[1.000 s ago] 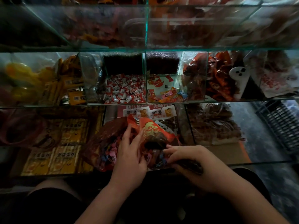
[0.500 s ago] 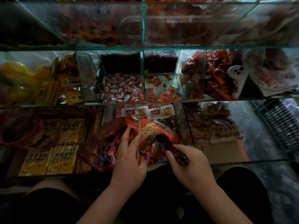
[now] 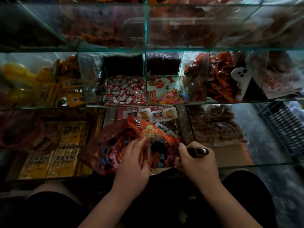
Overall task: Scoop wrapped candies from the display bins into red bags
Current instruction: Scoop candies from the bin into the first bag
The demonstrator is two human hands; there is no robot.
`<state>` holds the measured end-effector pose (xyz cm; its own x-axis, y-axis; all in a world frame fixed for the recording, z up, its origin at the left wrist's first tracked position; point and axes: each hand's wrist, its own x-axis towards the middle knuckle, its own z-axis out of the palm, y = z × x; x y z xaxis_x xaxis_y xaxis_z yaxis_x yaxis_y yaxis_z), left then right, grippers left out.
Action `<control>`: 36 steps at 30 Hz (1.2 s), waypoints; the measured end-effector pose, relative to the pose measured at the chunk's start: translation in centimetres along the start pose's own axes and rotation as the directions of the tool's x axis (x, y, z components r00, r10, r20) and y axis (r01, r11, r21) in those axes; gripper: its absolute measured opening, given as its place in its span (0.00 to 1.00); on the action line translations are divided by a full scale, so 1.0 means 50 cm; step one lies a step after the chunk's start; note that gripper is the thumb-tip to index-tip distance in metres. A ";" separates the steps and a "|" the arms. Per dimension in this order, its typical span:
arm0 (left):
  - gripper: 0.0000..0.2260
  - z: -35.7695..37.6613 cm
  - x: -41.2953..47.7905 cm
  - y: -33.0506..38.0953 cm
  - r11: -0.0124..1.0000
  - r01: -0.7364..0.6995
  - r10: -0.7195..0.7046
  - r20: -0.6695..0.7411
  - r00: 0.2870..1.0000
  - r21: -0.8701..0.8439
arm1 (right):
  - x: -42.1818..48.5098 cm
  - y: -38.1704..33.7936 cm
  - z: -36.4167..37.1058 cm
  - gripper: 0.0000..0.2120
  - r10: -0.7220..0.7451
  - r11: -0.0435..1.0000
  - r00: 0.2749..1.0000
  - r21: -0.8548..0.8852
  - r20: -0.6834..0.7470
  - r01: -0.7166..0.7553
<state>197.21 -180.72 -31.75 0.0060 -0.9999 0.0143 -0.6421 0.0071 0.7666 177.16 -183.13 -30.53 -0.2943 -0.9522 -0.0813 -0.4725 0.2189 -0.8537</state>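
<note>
Head view: the red bag (image 3: 153, 133) lies at 6 o'clock below the display bins (image 3: 164, 84). The left hand (image 3: 131, 163) pinches its rim at 9 o'clock and the right hand (image 3: 197, 163) grips the scoop (image 3: 198, 151) at 3. The film looks thin and slippery, so hold it by the rim.

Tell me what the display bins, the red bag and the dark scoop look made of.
Clear display bins: glass, judging by the green-tinted cut edges. Crinkled red bag: thin translucent plastic film; candies show through it. Dark scoop gripped by the right hand: glossy, with a highlight on the handle; hard plastic or metal, unclear.
</note>
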 end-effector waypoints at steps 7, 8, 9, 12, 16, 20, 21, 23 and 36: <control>0.29 -0.006 0.003 0.000 1.000 0.001 -0.001 -0.002 1.000 -0.020 | -0.007 0.012 -0.025 0.20 0.112 0.974 0.994 0.198 -0.003 -0.109; 0.29 -0.006 0.002 -0.001 1.000 0.003 -0.003 -0.001 1.000 -0.023 | -0.009 0.013 -0.023 0.18 0.119 0.970 0.993 0.211 0.002 -0.117; 0.29 -0.006 0.001 -0.001 1.000 0.005 -0.005 0.004 1.000 -0.019 | -0.008 0.016 -0.021 0.17 0.140 0.960 0.990 0.244 0.003 -0.136; 0.29 -0.005 0.000 0.000 1.000 0.014 -0.014 0.020 1.000 -0.003 | -0.004 0.023 -0.037 0.17 0.249 0.898 0.968 0.379 -0.013 -0.226; 0.30 -0.011 0.003 -0.006 0.999 0.022 -0.022 -0.006 1.000 -0.024 | -0.013 0.031 -0.077 0.17 0.289 0.855 0.954 0.470 -0.080 -0.220; 0.28 -0.008 0.004 -0.004 0.999 0.029 -0.029 0.003 1.000 -0.022 | -0.042 0.037 -0.090 0.17 0.252 0.855 0.963 0.488 -0.097 -0.175; 0.27 -0.008 0.003 0.000 0.999 0.031 -0.031 0.002 1.000 -0.014 | -0.051 0.033 -0.096 0.17 0.239 0.855 0.966 0.493 -0.097 -0.162; 0.25 -0.008 0.001 0.008 0.999 0.007 -0.006 -0.027 1.000 0.042 | -0.064 0.024 -0.110 0.20 0.222 0.856 0.970 0.497 -0.103 -0.143; 0.27 0.043 0.050 0.074 0.928 -0.149 0.115 0.118 0.986 0.342 | -0.088 -0.052 -0.196 0.20 0.241 0.843 0.960 0.521 -0.146 -0.132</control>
<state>193.19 -183.23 -30.28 -0.1583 -0.9870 0.0270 -0.8591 0.1512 0.4890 171.55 -177.42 -22.90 -0.5173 -0.8300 -0.2083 0.0734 0.1995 -0.9771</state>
